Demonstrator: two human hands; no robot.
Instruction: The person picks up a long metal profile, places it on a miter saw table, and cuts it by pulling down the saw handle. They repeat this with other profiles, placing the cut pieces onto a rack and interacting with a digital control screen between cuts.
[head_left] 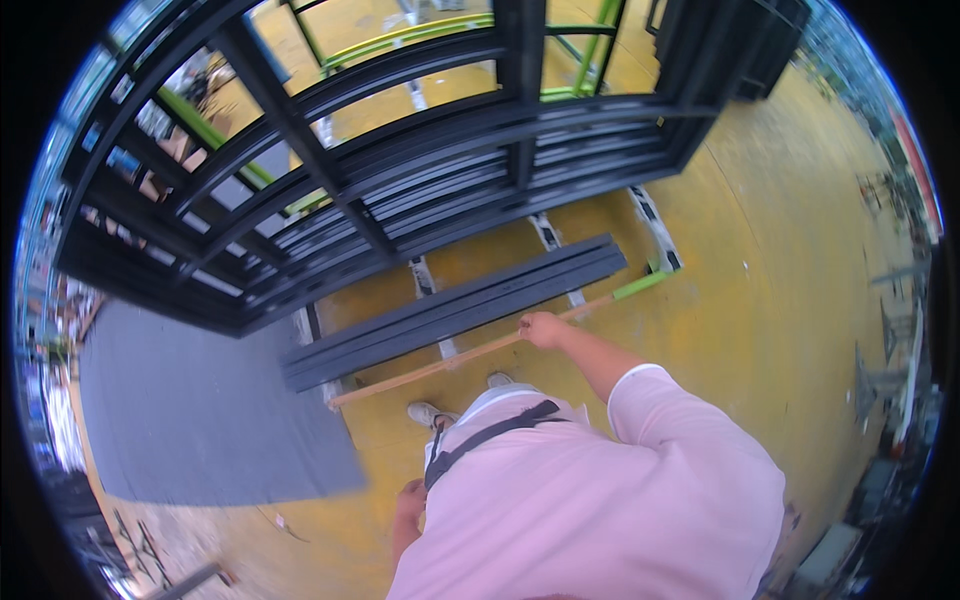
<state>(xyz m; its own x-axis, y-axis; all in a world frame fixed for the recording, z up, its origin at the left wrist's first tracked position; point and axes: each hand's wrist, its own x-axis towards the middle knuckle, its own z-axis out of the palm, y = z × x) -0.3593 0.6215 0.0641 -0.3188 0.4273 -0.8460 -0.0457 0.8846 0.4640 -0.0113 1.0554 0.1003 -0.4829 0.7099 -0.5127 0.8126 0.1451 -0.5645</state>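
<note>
My right hand [543, 329] reaches forward over the long, thin brown strip [440, 367] along the front of a low rack. Its fingers are curled together beside the dark grey bars. What they hold, if anything, is too small to make out. The dark grey metal bars [460, 308] lie side by side across the rack's supports. Down by my waist hangs my left hand [410, 498], its fingers largely hidden against my side. Behind the bars stand several large black metal frames [430, 150], stacked upright and leaning together.
White-wrapped rack supports [655, 228] stick out below the frames, with a green rail end [640, 284] at the right corner. A grey mat [200, 420] covers the yellow floor [770, 300] on the left. Metal stands [880, 370] sit far right.
</note>
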